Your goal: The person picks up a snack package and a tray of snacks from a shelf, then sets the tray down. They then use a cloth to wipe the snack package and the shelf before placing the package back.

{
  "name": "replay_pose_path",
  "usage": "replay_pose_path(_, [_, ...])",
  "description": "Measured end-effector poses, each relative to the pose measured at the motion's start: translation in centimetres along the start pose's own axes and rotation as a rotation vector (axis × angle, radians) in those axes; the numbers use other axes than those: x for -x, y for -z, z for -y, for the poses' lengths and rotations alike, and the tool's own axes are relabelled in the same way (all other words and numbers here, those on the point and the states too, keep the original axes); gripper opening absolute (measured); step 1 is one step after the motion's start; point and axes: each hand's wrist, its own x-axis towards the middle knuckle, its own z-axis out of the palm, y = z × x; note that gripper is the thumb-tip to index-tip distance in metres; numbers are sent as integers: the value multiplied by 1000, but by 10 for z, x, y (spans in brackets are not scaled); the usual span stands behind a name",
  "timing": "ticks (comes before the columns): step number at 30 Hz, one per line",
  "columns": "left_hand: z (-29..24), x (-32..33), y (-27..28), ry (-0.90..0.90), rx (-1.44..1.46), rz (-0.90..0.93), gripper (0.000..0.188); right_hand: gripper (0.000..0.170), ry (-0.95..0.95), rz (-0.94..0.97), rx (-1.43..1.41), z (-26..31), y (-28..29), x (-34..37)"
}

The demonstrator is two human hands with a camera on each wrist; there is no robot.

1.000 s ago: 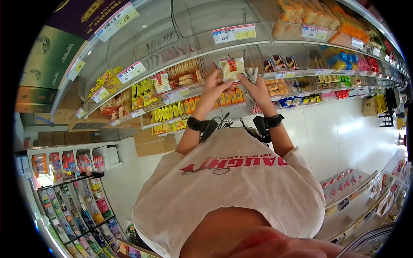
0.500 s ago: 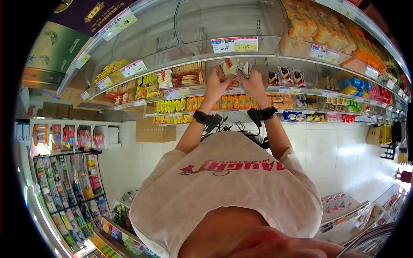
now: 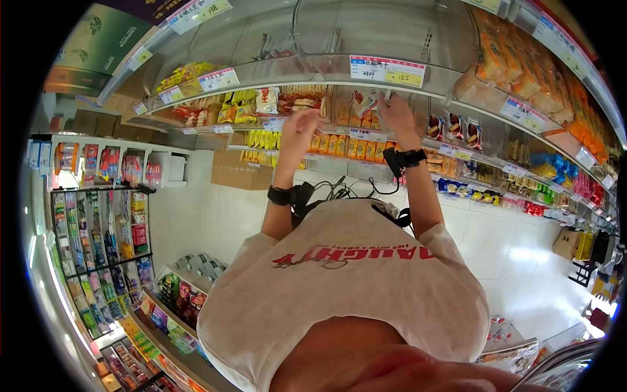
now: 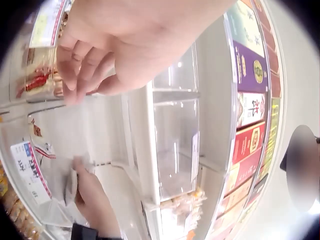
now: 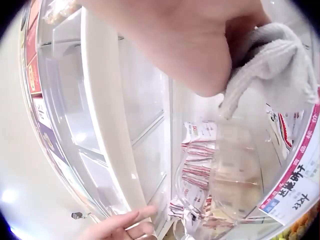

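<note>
A white packet with red print lies in a clear bin on the shelf; part of it shows at the right in the right wrist view. My right hand is inside this bin and grips a crumpled grey-white cloth, seen also in the left wrist view. The left hand hovers in front of the neighbouring bin of round biscuits, left of the packet. Its fingers are loosely bent and hold nothing.
Price labels line the shelf fronts. Chocolate-coloured snacks fill the bin to the right, orange packs the row below. Above, an upper shelf with clear bins overhangs the hands. A cardboard box stands on the floor.
The left hand has let go of the white packet and drawn away to the left. The packet now lies in the bin. My right hand still holds the cloth, and the view has shifted.
</note>
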Motion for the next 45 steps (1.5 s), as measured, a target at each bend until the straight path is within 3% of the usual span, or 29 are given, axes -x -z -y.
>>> replay_pose_path(2, [2, -1, 19, 58, 52, -100, 23, 52, 105, -100, -93, 4, -2, 2])
replay_pose_path(5, [0, -1, 40, 106, 136, -190, 22, 50, 296, -234, -18, -4, -35, -2])
replay_pose_path(8, [2, -4, 62, 85, 148, -221, 23, 46, 171, 230, 172, -17, -44, 2])
replay_pose_path(11, [20, -14, 81, 73, 177, -313, 24, 36, 117, 108, -2, 7, -35, 23])
replay_pose_path(14, [63, -29, 107, -158, 10, -348, 24, 33, 222, -180, -115, 15, -40, 30])
replay_pose_path(17, [58, -31, 113, -146, -105, -362, 27, 33, 177, -124, -502, 72, -36, 52])
replay_pose_path(20, [62, -36, 123, -333, -351, -318, 32, 31, -17, -9, -669, 137, -53, 69])
replay_pose_path(21, [54, -33, 126, -279, -409, -260, 38, 30, 137, -149, -558, 136, -70, 61])
replay_pose_path(24, [57, -34, 137, -503, -440, -199, 41, 28, 573, -617, -58, 158, -99, 51])
replay_pose_path(27, [61, -32, 150, -409, -308, -103, 44, 29, 662, -809, 82, 195, -114, 60])
replay_pose_path(31, [74, -37, 158, -420, -316, -63, 49, 31, 128, -334, -604, 209, -165, 68])
replay_pose_path(34, [85, -41, 154, -420, -303, -52, 56, 35, 81, -293, -433, 204, -192, 57])
replay_pose_path(37, [81, -37, 154, -463, -377, 44, 61, 37, 196, -312, -211, 211, -211, 48])
replay_pose_path(40, [87, -34, 151, -468, -428, 56, 60, 36, 145, -345, -228, 217, -218, 47])
replay_pose_path(45, [88, -35, 159, -407, -226, 103, 60, 37, 278, -325, -249, 217, -209, 44])
